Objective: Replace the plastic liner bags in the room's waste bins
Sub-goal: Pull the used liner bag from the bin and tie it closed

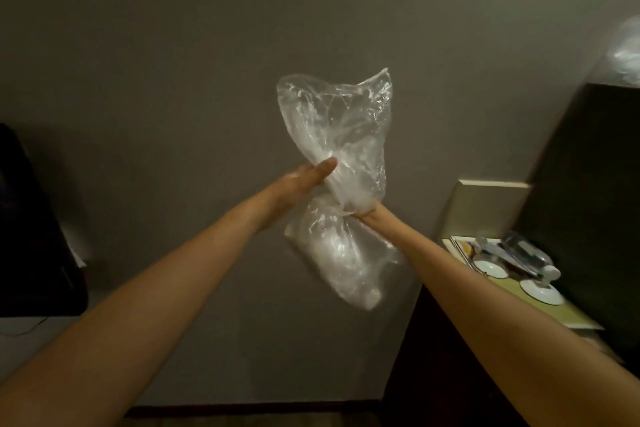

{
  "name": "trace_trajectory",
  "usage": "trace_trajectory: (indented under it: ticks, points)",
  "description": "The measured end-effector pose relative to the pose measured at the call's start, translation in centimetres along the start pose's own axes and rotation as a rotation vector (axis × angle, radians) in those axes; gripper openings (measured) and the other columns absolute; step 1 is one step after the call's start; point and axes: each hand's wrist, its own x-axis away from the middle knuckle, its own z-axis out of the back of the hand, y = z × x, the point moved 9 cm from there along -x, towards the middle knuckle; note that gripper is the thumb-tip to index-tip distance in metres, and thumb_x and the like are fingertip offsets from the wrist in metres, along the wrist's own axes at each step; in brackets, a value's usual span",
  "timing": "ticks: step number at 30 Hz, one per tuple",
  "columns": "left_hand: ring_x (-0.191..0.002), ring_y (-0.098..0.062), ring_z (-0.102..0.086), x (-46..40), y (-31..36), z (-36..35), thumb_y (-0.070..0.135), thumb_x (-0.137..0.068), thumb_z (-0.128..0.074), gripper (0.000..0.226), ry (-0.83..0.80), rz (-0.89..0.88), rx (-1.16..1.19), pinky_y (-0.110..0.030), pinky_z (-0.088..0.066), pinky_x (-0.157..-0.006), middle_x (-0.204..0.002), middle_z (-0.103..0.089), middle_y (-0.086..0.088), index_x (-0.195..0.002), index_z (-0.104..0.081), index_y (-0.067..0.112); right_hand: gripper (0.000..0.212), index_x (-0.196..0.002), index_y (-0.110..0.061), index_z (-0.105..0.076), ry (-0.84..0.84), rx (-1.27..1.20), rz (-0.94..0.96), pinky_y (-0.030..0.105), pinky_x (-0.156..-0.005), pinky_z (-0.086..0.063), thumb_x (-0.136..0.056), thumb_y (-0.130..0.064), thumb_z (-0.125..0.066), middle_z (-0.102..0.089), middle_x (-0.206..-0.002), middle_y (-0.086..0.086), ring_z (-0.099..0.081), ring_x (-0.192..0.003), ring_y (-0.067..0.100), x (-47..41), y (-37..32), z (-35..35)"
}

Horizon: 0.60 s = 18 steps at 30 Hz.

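Note:
A clear plastic liner bag (341,135) is held up in front of a grey wall, pinched at its middle so it billows above and below. My right hand (363,210) is shut on the bunched waist of the bag and is mostly hidden by the plastic. My left hand (304,180) lies flat against the bag's left side, with its fingertips touching the plastic just above the pinch. The lower half of the bag (343,260) hangs blurred under my wrists. No waste bin is in view.
A dark cabinet (433,357) at the right carries a tray (540,305) with white saucers (540,293) and clear wrapped items. A black screen (595,201) leans behind it. Another dark object (31,236) stands at the left edge. A dark skirting (242,409) runs along the wall's foot.

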Motion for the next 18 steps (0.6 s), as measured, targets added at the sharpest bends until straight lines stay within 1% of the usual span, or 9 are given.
trace_trajectory:
  ticks: [2,4,6,8,10,12,14,15,18]
  points:
    - [-0.130,-0.003,-0.052,1.6,-2.0,-0.3,0.075,-0.079,-0.060,0.074,-0.127,0.085,-0.211,-0.032,-0.035,-0.114,-0.143,-0.055,0.014,-0.142,-0.051,0.036,0.082,-0.119,0.009,-0.059,0.009,0.071,0.024,0.035,-0.097,-0.054,-0.077,-0.061,-0.064,-0.069,-0.114,0.012,-0.066,-0.109,0.024,-1.1,0.9,1.2]
    - [-0.110,0.002,-0.064,2.9,-3.9,-1.6,0.062,-0.083,-0.066,0.048,-0.205,0.185,-0.303,-0.022,-0.049,-0.097,-0.125,-0.067,0.013,-0.124,-0.062,0.037,0.086,-0.111,0.011,-0.058,-0.021,0.035,-0.008,0.019,-0.084,-0.053,-0.072,-0.065,-0.064,-0.074,-0.088,-0.013,-0.067,-0.090,-0.004,-2.1,2.3,1.8]
    - [-0.091,0.001,-0.070,2.9,-4.6,-2.3,0.053,-0.087,-0.069,0.025,-0.139,0.197,-0.351,-0.015,-0.053,-0.078,-0.102,-0.072,0.014,-0.104,-0.066,0.035,0.084,-0.103,0.010,-0.060,-0.049,0.036,-0.038,0.011,-0.073,-0.048,-0.080,-0.071,-0.059,-0.064,-0.079,-0.016,-0.061,-0.075,-0.018,-2.3,2.3,1.0]
    - [-0.097,-0.009,-0.068,2.2,-4.6,-1.6,0.048,-0.090,-0.069,0.023,0.026,0.167,-0.399,-0.021,-0.052,-0.081,-0.103,-0.071,0.008,-0.105,-0.067,0.031,0.028,-0.096,0.002,-0.061,-0.018,0.081,-0.103,0.016,-0.076,-0.047,-0.102,-0.024,-0.051,-0.055,-0.083,-0.003,-0.062,-0.071,-0.015,-2.2,2.0,1.2]
    - [-0.101,-0.015,-0.066,1.4,-4.7,-1.0,0.033,-0.096,-0.062,0.022,0.121,0.145,-0.397,-0.024,-0.051,-0.081,-0.108,-0.071,0.002,-0.116,-0.067,0.027,0.022,-0.099,0.002,-0.061,-0.072,0.061,-0.082,0.026,-0.081,-0.045,-0.103,0.003,-0.040,-0.053,-0.086,0.004,-0.065,-0.075,-0.001,-0.9,1.1,0.7]
    - [-0.096,-0.015,-0.064,1.0,-4.8,-0.3,0.024,-0.099,-0.054,0.022,0.184,0.144,-0.370,-0.024,-0.048,-0.074,-0.105,-0.069,0.002,-0.117,-0.068,0.024,0.024,-0.120,0.001,-0.059,-0.076,-0.113,-0.235,0.025,-0.079,-0.050,-0.106,-0.010,-0.043,-0.058,-0.098,0.008,-0.061,-0.093,0.018,0.1,2.0,1.2]
    - [-0.095,-0.020,-0.065,0.5,-5.6,1.2,0.027,-0.098,-0.052,0.023,0.275,0.179,-0.333,-0.028,-0.051,-0.077,-0.104,-0.070,-0.003,-0.110,-0.069,0.018,0.032,-0.113,-0.011,-0.068,-0.028,-0.245,-0.452,0.020,-0.072,-0.056,-0.102,-0.037,-0.052,-0.066,-0.105,0.006,-0.064,-0.099,0.019,0.4,2.5,2.0]
    - [-0.096,-0.023,-0.066,0.1,-6.3,2.1,0.033,-0.093,-0.051,0.030,0.324,0.198,-0.307,-0.034,-0.055,-0.083,-0.104,-0.072,-0.005,-0.107,-0.070,0.015,0.043,-0.116,-0.017,-0.071,0.001,-0.381,-0.500,0.028,-0.080,-0.058,-0.096,-0.051,-0.056,-0.070,-0.114,0.005,-0.067,-0.106,0.020,0.7,2.3,2.4]
    - [-0.093,-0.027,-0.070,-4.5,-12.6,5.5,0.051,-0.077,-0.047,0.045,0.389,0.209,-0.282,-0.049,-0.058,-0.087,-0.100,-0.074,-0.002,-0.106,-0.069,0.025,0.061,-0.137,-0.032,-0.060,-0.071,-0.601,-0.377,0.045,-0.100,-0.050,-0.091,-0.070,-0.045,-0.064,-0.136,-0.003,-0.062,-0.123,0.019,1.8,1.3,3.1]
